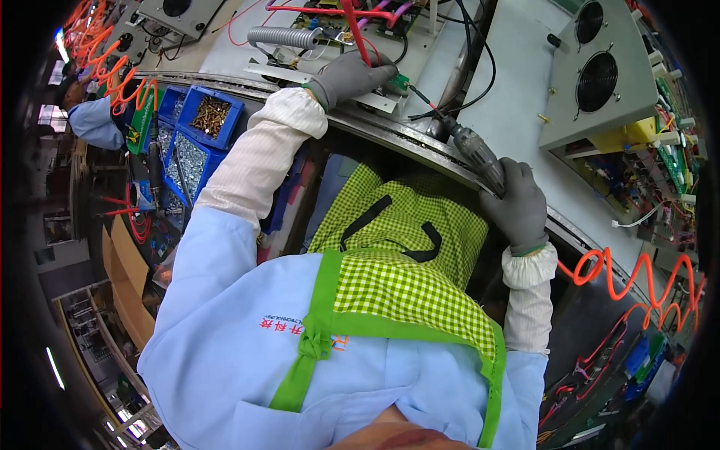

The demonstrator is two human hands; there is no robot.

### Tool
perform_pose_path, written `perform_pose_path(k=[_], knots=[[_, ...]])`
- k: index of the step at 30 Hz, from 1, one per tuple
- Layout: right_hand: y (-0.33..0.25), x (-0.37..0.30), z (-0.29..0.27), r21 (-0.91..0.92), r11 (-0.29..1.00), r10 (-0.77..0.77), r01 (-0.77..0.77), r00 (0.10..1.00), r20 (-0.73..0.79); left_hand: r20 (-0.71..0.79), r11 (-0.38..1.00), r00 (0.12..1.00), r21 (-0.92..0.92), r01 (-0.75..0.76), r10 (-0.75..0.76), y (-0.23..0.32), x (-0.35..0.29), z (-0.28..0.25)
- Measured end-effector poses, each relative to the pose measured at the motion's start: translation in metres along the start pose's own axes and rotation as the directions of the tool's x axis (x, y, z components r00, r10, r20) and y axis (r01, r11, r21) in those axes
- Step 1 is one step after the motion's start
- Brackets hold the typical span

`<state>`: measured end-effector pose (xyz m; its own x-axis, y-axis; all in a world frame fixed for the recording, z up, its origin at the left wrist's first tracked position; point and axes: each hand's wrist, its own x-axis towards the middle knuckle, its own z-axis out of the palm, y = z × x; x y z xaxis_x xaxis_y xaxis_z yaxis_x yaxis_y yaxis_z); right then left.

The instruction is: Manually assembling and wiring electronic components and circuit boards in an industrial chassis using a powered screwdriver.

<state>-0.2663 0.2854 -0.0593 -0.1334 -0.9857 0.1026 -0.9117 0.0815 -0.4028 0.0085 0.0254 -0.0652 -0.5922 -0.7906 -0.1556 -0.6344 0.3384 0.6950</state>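
My right hand (pixel 519 202), in a grey glove, is wrapped round the rear end of a dark grey power screwdriver (pixel 478 156). Its thin bit slants up and left, with the tip close to a small green circuit board (pixel 401 82). My left hand (pixel 351 78), gloved alike, has its fingers curled at that board, which sits at the front edge of a metal chassis (pixel 424 56). Red cables (pixel 355 34) run down to the left fingers, whose undersides are hidden. A grey coiled spring-like part (pixel 283 37) lies left of the cables.
Blue bins (pixel 212 116) at the left hold brass-coloured and silver screws. Another grey chassis with two fans (pixel 596 71) stands at the right. Orange coiled hoses (pixel 637 277) hang on both sides. A black cable (pixel 491 67) loops over the bench, and a person's sleeve (pixel 96 122) shows far left.
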Motion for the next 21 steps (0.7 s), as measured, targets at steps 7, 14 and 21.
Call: perform_pose_path(k=[7,14,21], knots=[[0.0021,0.0000,0.0023,0.013,1.000,0.010,-0.010,1.000,0.006,0.008,0.990,0.996,0.103,-0.093,0.092,0.0024,0.0003,-0.0035],[0.0031,-0.0040,0.0015,0.012,1.000,0.025,-0.025,1.000,0.015,0.001,0.988,0.988,-0.031,-0.153,0.153,0.0020,-0.0002,-0.0012],[0.0052,-0.0015,0.0009,-0.023,1.000,-0.004,0.004,1.000,0.002,0.006,0.996,0.998,0.057,-0.063,0.063,-0.0030,0.0023,-0.0006]])
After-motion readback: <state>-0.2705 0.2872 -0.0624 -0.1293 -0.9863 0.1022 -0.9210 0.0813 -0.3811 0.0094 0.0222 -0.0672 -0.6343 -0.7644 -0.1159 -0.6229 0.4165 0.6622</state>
